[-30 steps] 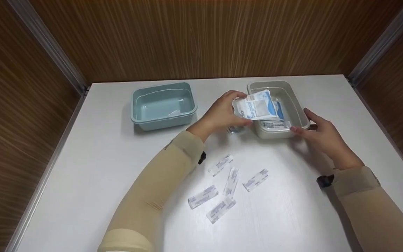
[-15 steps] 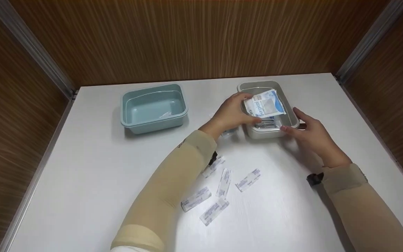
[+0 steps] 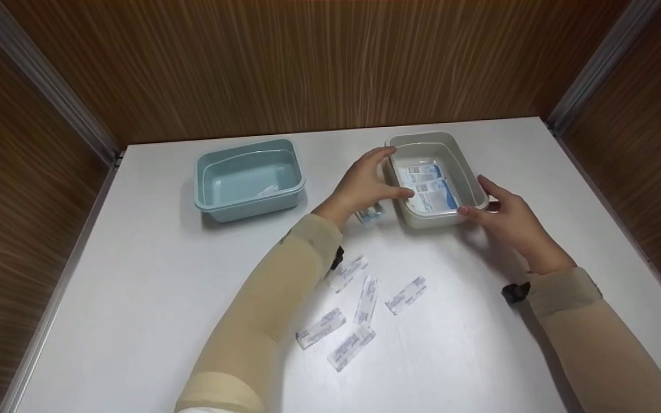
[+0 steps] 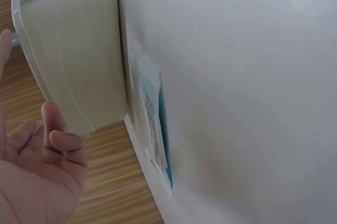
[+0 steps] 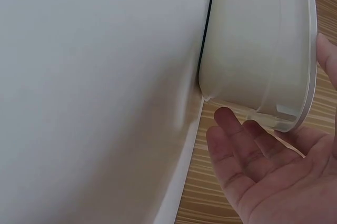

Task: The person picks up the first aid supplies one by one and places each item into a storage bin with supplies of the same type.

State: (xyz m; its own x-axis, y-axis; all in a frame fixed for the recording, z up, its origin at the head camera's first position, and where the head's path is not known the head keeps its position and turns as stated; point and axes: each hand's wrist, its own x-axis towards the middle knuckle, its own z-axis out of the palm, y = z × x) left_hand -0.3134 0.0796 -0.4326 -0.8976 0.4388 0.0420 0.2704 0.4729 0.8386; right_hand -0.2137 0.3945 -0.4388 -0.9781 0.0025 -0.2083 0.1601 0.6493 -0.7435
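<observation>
In the head view, a beige plastic bin [image 3: 468, 175] stands at the back right. White-and-blue flat packets [image 3: 431, 198] lie inside it. My left hand [image 3: 359, 183] is at the bin's left side, thumb over the front left of the rim, fingers spread and holding nothing. My right hand [image 3: 517, 229] grips the bin's front right corner, with the thumb on the front rim and a finger along the right side. In the right wrist view, its other fingers hang loosely below the bin. A small clear-and-teal packet [image 3: 370, 214] lies on the table beneath my left hand.
A blue-green bin [image 3: 247, 203] with a small clear-and-white piece inside stands at the back left. Several white strips with purplish print [image 3: 366, 299] lie scattered mid-table. A wood-grain panel [image 3: 330, 63] rises behind the white table [image 3: 152, 275], with more panels at both sides.
My left hand has lowered a white-and-blue packet into the beige bin, let go of it and drawn back slightly left. My right hand keeps its hold on the bin's corner.
</observation>
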